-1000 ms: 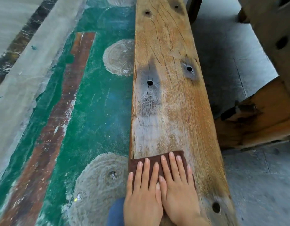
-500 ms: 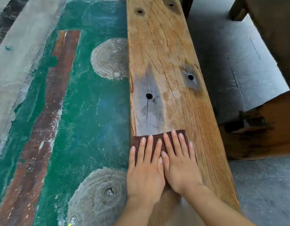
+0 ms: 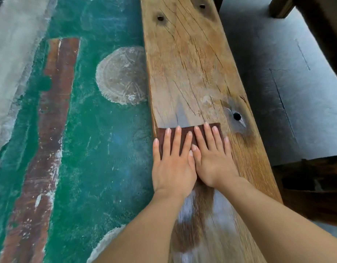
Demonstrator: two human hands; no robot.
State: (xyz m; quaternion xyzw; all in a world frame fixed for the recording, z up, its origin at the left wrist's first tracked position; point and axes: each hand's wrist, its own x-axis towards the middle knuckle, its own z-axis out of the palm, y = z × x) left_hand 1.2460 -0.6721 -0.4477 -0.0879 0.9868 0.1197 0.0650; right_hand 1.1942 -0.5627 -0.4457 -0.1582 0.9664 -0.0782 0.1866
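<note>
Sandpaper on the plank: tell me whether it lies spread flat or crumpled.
Spread flat. The sandpaper lies on the plank with a straight far edge, and the left hand and right hand press it with straight fingers.

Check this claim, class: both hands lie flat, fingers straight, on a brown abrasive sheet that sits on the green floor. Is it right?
Not quite. The head view shows the brown abrasive sheet on the wooden plank, not on the green floor to its left. The left hand and right hand do lie flat on it, fingers straight.
</note>
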